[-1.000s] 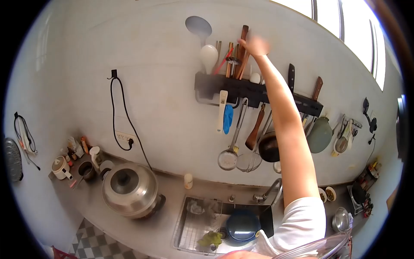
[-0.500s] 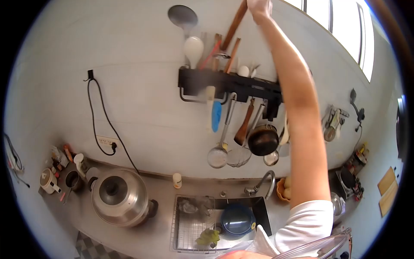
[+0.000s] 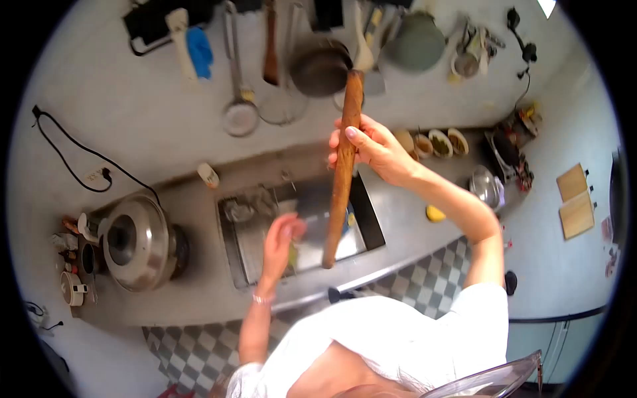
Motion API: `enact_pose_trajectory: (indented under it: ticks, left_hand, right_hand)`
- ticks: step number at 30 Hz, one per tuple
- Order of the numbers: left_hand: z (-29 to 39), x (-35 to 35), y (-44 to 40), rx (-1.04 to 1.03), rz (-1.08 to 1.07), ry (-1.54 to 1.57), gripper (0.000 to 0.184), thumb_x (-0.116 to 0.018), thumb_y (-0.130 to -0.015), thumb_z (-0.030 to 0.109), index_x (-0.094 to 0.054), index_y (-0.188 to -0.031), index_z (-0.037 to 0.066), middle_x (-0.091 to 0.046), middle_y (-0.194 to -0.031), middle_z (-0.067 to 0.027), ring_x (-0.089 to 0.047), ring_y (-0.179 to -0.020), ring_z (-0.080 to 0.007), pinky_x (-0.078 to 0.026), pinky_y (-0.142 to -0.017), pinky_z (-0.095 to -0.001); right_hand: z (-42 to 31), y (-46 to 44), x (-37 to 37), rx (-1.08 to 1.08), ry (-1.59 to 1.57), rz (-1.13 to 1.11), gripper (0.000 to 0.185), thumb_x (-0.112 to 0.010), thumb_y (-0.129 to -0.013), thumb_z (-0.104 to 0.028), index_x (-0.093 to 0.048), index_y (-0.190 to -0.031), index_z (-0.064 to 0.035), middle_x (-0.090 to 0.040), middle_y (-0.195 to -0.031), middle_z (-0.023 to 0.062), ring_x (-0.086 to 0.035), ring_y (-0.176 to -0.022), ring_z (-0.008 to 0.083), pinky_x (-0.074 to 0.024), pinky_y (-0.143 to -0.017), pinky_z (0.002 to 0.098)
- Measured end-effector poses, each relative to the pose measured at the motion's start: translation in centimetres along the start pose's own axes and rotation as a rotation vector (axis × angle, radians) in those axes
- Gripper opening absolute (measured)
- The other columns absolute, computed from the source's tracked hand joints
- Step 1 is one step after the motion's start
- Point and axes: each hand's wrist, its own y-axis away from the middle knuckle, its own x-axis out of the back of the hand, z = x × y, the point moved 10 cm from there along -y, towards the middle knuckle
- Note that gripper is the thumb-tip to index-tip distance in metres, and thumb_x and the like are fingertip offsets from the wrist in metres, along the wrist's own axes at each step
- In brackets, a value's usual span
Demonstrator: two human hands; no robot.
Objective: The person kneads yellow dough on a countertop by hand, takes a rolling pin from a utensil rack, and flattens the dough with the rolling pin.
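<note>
A long tapered wooden rolling pin [image 3: 342, 179] stands almost upright in front of me. My right hand [image 3: 379, 149] is closed round its upper part, with the thumb lying along the wood. Its lower end hangs over the sink [image 3: 373, 222]. To the left, my left hand [image 3: 284, 237] is raised above the sink, apart from the pin. Motion smears its fingers, so their pose is unclear. Behind the hands, a dark blue pot in the sink is mostly hidden by the pin.
On the left counter stands a large lidded steel pot [image 3: 142, 242]. Pans and ladles hang on the wall, among them a dark saucepan [image 3: 320, 68]. Small bowls [image 3: 439, 142] line the back right, near a yellow item [image 3: 434, 213] and a glass bowl [image 3: 486, 188].
My right hand has come down from the wall rack with the rolling pin, now in front of my body. My left hand has come into view over the sink. The camera has tilted down and turned right.
</note>
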Motion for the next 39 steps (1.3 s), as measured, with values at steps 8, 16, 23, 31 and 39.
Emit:
enact_pose_trajectory:
  ticks: [8, 16, 23, 31, 39]
  left_hand:
    - [-4.6, -24.7, 3.5, 0.526, -0.562, 0.144, 0.023, -0.05, -0.096, 0.023, -0.05, -0.107, 0.002, -0.048, -0.068, 0.0004, -0.045, -0.052, -0.0056, -0.041, -0.055, -0.0196]
    - [-9.3, -44.5, 6.8, 0.116, -0.48, -0.675, 0.031, -0.056, -0.086, 0.008, -0.043, -0.113, 0.002, -0.06, -0.084, -0.023, -0.06, -0.077, -0.0415, -0.047, -0.064, -0.0409]
    - [-15.3, -54.9, 12.0, 0.209, -0.821, -0.896, 0.024, -0.059, -0.086, 0.011, -0.043, -0.101, 0.003, -0.059, -0.075, -0.023, -0.058, -0.071, -0.0435, -0.045, -0.06, -0.0474]
    - [-21.5, -49.9, 10.4, 0.299, -0.985, -1.147, 0.039, -0.059, -0.088, 0.04, -0.049, -0.094, 0.002, -0.061, -0.07, -0.0217, -0.06, -0.071, -0.0413, -0.047, -0.064, -0.0472]
    - [-27.8, -51.2, 4.4, 0.196, -1.067, -1.009, 0.043, -0.061, -0.084, 0.046, -0.056, -0.091, 0.004, -0.061, -0.072, -0.0185, -0.06, -0.069, -0.0384, -0.046, -0.063, -0.046]
  right_hand:
    - [9.1, 20.1, 12.7, 0.244, -0.518, 0.376, 0.048, -0.058, -0.09, -0.015, -0.036, -0.131, -0.0033, -0.053, -0.106, 0.0066, -0.053, -0.102, 0.0196, -0.0436, -0.094, 0.0345]
    - [15.6, 40.0, 20.3, -0.01, -0.368, 0.506, 0.043, -0.059, -0.088, -0.011, -0.04, -0.126, -0.003, -0.055, -0.115, 0.0078, -0.05, -0.108, 0.0147, -0.0386, -0.099, 0.032]
    - [19.4, 54.9, 33.2, -0.051, -0.391, 1.13, 0.024, -0.052, -0.095, -0.023, -0.055, -0.079, -0.0055, -0.06, -0.075, 0.0063, -0.059, -0.066, 0.0142, -0.0491, -0.066, 0.0302]
    - [23.7, 74.8, 46.7, -0.236, 0.355, 1.626, 0.017, -0.05, -0.094, -0.018, -0.055, -0.096, -0.0019, -0.054, -0.07, 0.0043, -0.051, -0.061, 0.0162, -0.0475, -0.061, 0.03]
    - [23.4, 48.9, 36.5, -0.231, 1.213, 0.22, 0.058, -0.072, -0.072, -0.03, -0.053, -0.124, -0.0122, -0.06, -0.111, 0.0121, -0.054, -0.108, 0.0286, -0.0372, -0.097, 0.0431]
